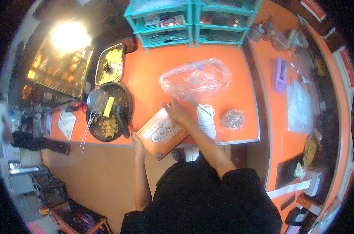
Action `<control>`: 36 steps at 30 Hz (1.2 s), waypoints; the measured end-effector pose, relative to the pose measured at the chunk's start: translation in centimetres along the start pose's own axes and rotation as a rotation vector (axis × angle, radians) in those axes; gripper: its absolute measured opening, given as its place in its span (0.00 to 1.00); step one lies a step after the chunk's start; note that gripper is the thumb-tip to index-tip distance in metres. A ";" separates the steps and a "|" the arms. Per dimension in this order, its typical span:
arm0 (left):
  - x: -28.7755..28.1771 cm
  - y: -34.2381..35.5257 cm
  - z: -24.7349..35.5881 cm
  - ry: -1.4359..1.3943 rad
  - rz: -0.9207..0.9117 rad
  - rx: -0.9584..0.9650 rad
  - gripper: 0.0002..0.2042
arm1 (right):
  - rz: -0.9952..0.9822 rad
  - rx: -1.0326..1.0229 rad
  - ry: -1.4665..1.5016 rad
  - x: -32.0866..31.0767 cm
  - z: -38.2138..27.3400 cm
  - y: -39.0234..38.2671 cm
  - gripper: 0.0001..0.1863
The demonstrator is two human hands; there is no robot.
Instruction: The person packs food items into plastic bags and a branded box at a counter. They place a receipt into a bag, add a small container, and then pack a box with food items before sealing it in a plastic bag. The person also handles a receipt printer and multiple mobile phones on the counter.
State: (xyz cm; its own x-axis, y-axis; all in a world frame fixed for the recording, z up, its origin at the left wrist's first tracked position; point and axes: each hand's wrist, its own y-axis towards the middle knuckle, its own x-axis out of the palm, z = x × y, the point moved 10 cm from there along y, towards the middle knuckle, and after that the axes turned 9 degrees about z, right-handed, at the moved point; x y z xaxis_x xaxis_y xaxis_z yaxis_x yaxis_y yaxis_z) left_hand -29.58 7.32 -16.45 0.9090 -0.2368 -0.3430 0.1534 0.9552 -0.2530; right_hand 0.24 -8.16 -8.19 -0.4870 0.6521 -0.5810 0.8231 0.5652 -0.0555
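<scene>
Between my two hands is an orange and white printed food box (pixel 159 136), tilted over the counter's front edge. My left hand (pixel 138 141) grips its left corner with the fingers mostly hidden behind it. At the upper corner my right hand (pixel 177 112) closes around the edge. A crumpled clear plastic bag (pixel 196 76) lies on the counter just beyond the box. To the right of my right hand is a sheet of printed paper (pixel 206 123), with scissors (pixel 205 109) lying on it.
At left, a dark round pan (pixel 124 99) holds food, a strainer (pixel 97 100) and a yellow-green block (pixel 109 107). Behind it are a metal tray (pixel 97 68) and a lit glass case (pixel 60 70). Teal racks (pixel 193 23) stand at the back; a small clear bundle (pixel 233 119) lies right.
</scene>
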 end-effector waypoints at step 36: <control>3.7 -8.7 -3.7 -0.406 -0.200 -0.815 0.42 | 0.038 0.326 -0.253 2.7 0.5 -2.1 0.30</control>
State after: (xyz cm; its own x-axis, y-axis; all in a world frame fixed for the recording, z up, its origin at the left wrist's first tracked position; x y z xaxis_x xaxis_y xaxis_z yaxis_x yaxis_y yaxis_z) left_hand -28.95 -2.48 -18.86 0.9845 -0.1563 0.0792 0.1421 0.4475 -0.8829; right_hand -2.62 -7.84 -10.07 -0.4009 0.5016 -0.7667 0.9083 0.3270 -0.2610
